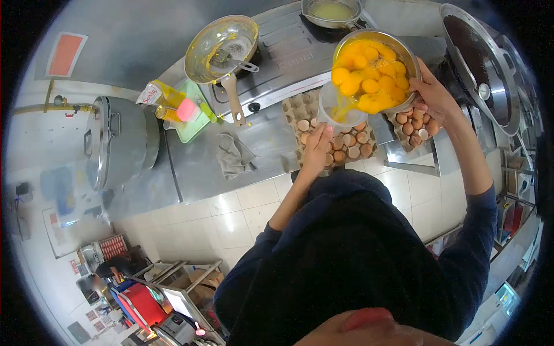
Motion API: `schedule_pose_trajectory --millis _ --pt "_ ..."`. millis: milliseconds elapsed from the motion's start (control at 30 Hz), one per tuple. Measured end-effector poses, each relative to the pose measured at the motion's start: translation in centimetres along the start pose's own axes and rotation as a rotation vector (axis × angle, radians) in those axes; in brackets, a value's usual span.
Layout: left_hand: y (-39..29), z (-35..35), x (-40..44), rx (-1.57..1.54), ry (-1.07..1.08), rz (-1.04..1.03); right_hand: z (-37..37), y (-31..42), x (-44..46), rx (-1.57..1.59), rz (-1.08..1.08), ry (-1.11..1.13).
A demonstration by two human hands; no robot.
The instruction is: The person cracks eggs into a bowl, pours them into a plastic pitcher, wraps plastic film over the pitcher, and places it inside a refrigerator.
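My right hand (431, 92) grips the rim of a metal bowl (405, 47) full of egg yolks (369, 78). The bowl is tilted to the left, and yolk runs over its lip into a translucent plastic container (328, 102). Closed on that container's near side is my left hand (317, 145). Both vessels are above a cardboard egg tray (292, 108) with several brown eggshells (339, 155), some of them broken open. Beside it, under my right forearm, another tray holds more brown shells (416, 124).
A frying pan (199, 57) with a whisk (222, 57) rests on the stove (283, 57). Behind the bowl is a pot with pale liquid (332, 10). A grey cloth (234, 155), a green board (190, 131) and a large metal pot (124, 144) stand leftward; a wide dark pan (470, 52) is right.
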State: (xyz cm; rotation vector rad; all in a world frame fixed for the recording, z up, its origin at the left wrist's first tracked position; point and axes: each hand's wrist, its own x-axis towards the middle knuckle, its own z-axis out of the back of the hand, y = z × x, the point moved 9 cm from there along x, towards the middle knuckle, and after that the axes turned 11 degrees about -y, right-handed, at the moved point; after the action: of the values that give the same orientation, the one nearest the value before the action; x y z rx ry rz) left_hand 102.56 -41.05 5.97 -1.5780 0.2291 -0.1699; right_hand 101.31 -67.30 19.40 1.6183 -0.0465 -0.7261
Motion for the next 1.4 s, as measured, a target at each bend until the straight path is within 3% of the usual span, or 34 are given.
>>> schedule_pose_trajectory --millis 233,367,433,833,900,1033,1100,1200,1300,1400 --pt "2.2 -0.2 -0.2 -0.024 0.047 0.067 0.4 -0.3 1.0 -0.030 0.061 0.111" --pt "2.0 -0.1 -0.6 0.001 -0.010 -0.004 -0.1 0.5 0.3 -0.034 0.077 0.054" --pt "3.9 0.3 -0.8 -0.112 -0.022 0.122 -0.1 0.6 0.2 -0.039 0.089 0.055" --pt "4.5 0.4 -0.6 -0.331 -0.040 0.100 -1.3 0.3 -0.1 -0.006 0.110 -0.004" --pt "4.5 0.4 -0.6 -0.335 -0.036 0.104 -0.8 0.5 0.0 -0.103 0.213 -0.025" --pt "5.9 0.9 -0.5 -0.355 -0.016 0.111 -0.5 -0.8 1.2 -0.130 0.220 -0.038" --pt "6.2 1.0 -0.4 -0.334 0.035 0.113 0.2 -0.6 1.8 -0.154 0.318 -0.157" --pt "5.5 0.7 -0.6 -0.325 0.044 0.092 0.2 -0.5 1.5 -0.289 0.289 -0.117" --pt "4.7 0.7 -0.8 -0.365 0.000 0.070 -0.3 -0.5 1.7 -0.140 0.393 -0.067" --pt "5.4 1.2 -0.6 -0.367 0.011 0.101 -0.5 -0.1 0.9 -0.161 0.366 -0.078"
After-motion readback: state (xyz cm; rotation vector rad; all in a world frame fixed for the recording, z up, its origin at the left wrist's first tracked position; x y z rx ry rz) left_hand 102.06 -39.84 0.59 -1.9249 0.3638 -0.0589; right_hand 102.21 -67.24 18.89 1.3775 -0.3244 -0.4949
